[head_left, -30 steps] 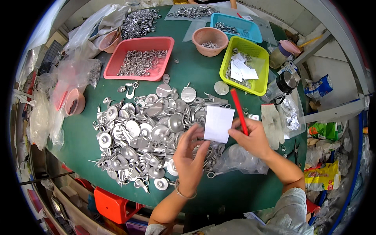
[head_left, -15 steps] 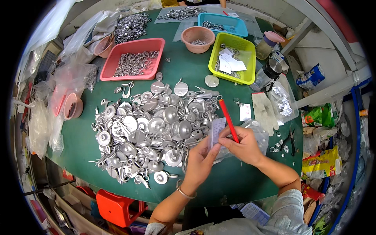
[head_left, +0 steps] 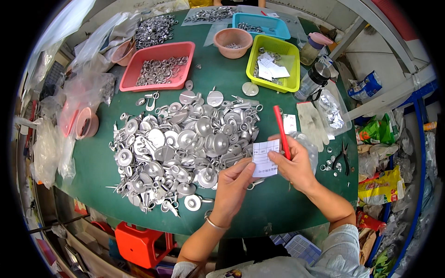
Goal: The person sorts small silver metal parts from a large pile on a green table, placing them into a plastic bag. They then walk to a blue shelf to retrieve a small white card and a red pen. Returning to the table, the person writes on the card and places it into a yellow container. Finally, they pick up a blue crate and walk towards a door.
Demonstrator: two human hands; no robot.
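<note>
the small white paper slip [head_left: 265, 158] has come down and in toward the person: a second ago it was held flat and higher over the heap, and now it sits low near the front edge of the green surface [head_left: 278, 211], partly folded or curled between both hands. the left hand [head_left: 233, 185] has moved up to meet it, thumb and fingers closed on the slip's lower left corner. the right hand [head_left: 292, 164] is clamped on the slip's right side while also keeping the red pen [head_left: 281, 131] tucked between its fingers, pen tip pointing away toward the far edge. the big heap of silver metal parts [head_left: 181, 148] lies untouched just left of the hands, and a clear plastic bag [head_left: 307, 146] sits behind the right hand. judging by this, the slip is being folded or readied rather than written on.
</note>
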